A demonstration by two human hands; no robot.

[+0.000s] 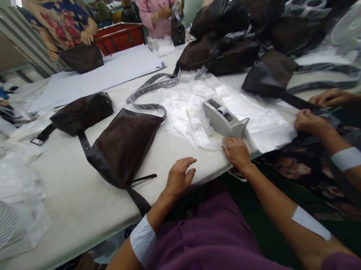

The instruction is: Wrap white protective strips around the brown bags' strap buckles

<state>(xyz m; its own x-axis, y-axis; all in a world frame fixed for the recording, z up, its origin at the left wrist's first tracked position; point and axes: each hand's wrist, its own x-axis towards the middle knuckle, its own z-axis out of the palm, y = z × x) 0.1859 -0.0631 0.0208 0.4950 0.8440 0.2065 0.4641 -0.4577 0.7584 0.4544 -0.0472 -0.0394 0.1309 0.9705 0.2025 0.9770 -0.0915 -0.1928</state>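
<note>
My left hand (pixel 179 179) lies flat on the white table (pixel 75 206) with its fingers spread, holding nothing. A dark brown bag (pixel 124 146) with a grey strap lies just left of it. My right hand (pixel 236 153) rests at the table's front edge, on or beside a clear plastic sheet (pixel 261 126). A grey tape dispenser (pixel 223 118) stands just beyond that hand, apparently not touched. Another brown bag (pixel 81 115) lies further left, with a buckled strap.
A co-worker's hands (pixel 311 121) hold a bag strap at the right. Several brown bags (pixel 222 53) are piled at the far side. White foam sheet, a red crate, a white fan and plastic bags lie around; other people stand beyond the table.
</note>
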